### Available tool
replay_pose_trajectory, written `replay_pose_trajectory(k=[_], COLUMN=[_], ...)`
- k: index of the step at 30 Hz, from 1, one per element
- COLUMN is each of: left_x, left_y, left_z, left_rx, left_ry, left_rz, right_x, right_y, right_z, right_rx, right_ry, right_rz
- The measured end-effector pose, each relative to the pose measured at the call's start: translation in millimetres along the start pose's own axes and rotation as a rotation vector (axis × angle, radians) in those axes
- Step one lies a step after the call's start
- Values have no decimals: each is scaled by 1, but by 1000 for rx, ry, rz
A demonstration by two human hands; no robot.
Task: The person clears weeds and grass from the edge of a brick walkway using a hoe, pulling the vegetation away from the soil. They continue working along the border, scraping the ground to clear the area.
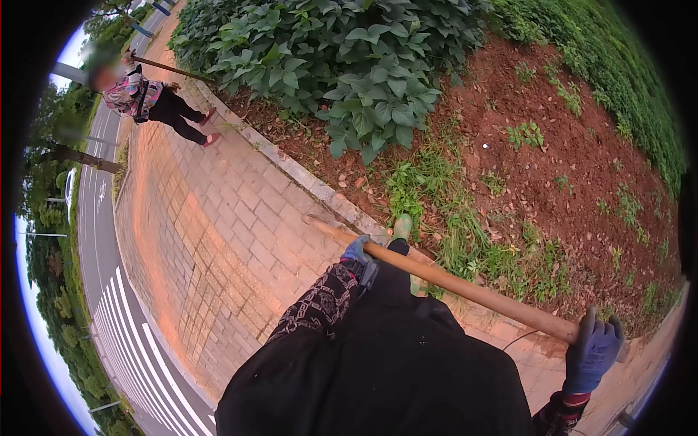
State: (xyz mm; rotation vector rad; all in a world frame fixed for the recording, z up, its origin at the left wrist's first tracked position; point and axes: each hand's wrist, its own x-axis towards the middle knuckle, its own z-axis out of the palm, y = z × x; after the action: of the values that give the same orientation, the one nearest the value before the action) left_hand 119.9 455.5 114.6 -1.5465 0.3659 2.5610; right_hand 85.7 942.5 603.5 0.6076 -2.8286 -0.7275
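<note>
A long, thick wooden pole [472,292] slants across the front of my body, from the paving at upper left down to lower right. My left hand [356,249], in a blue-grey work glove, is closed round it nearer the far end. At the lower right my right hand [595,352], gloved in blue, is on the pole close to its near end, and a short stub shows past the glove. Some of its fingertips point upward, and its palm side is hidden. No tool head can be made out on the pole. A green shoe [402,227] of mine stands by the curb.
A stone curb [283,161] divides the brick pavement [218,240] from a bed of reddish soil [509,109] with weeds and a leafy bush [363,80]. Farther up the pavement another person [156,98] holds a long-handled tool. A road with a crosswalk [134,349] runs at left.
</note>
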Motion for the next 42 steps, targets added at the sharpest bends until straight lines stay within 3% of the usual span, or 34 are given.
replay_pose_trajectory(k=[2, 6, 8, 11, 15, 16, 18, 19, 22, 24, 25, 28, 30, 32, 33, 34, 35, 38, 42], left_x=[-20, -60, -42, -84, -52, -13, -7, -39, -75, -51, -32, 2, 8, -14, -2, -51, -35, -52, -35], left_y=[7, 7, 2, 1, 7, 16, 30, 37, 56, 70, 74, 83, 82, 73, 73, 74, 65, 64, 54], left_z=[3, 16, 1, 39, 47, 20, 16, 36, 49, 38, 29, 22, 25, 45, 38, 60, 49, 57, 48], left_rx=[-72, 11, 197, 300, 293, 560, 826, 729, 811, 623, 620, 997, 521, 419, 341, 409, 339, 299, 312], left_ry=[-25, -46, 59, 63, -10, -186, -369, -270, -266, -300, -307, -363, -276, -147, -246, -200, -292, -156, -178], left_rz=[-102, -122, 28, -32, -214, -97, 26, 15, 144, -98, -77, 336, -24, 50, 8, 56, 209, 102, 49], right_x=[16, 29, 36, 45, 54, 56, 59, 61, 66, 65, 68, 71, 71, 69, 68, 68, 69, 67, 67], right_y=[-12, -15, -17, -29, -50, -55, -65, -69, -85, -95, -101, -116, -119, -124, -126, -127, -127, -124, -119], right_z=[-16, -24, -25, -38, -67, -74, -86, -93, -112, -127, -134, -153, -154, -156, -158, -160, -161, -146, -141], right_rx=[-2, -26, 27, -25, -50, -46, -61, -74, -106, -133, -159, -137, -147, -112, -104, -96, -101, -116, -103], right_ry=[29, 78, -217, -160, -41, 4, 29, 49, 47, 76, 119, 58, 9, 59, 13, 44, 11, 43, 84], right_rz=[-42, -24, 92, 103, 62, 38, 18, -7, -20, -44, -74, -59, -64, -49, -28, -38, -8, -13, -14])
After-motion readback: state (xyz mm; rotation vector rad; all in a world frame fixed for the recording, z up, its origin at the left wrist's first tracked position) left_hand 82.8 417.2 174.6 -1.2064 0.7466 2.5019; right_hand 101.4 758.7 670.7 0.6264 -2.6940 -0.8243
